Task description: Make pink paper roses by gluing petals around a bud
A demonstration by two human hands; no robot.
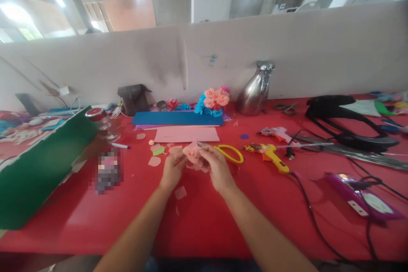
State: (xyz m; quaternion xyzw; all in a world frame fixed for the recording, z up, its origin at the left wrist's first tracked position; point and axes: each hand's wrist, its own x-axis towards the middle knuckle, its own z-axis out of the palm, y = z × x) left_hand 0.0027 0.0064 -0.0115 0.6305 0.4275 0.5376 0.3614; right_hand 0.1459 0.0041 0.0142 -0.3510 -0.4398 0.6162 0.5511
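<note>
Both my hands meet over the red table, just above its surface. My left hand and my right hand are closed with pinched fingers on a small pink paper flower held between them. Loose pink petal pieces lie scattered on the table around and below the hands. Yellow-handled scissors rest just right of my right hand. A pink paper sheet lies flat just beyond the hands.
A yellow glue gun with a black cord lies to the right. Blue sheets, finished paper roses and a silver vase stand at the back. A green board leans at left. A purple tool and black cables sit far right.
</note>
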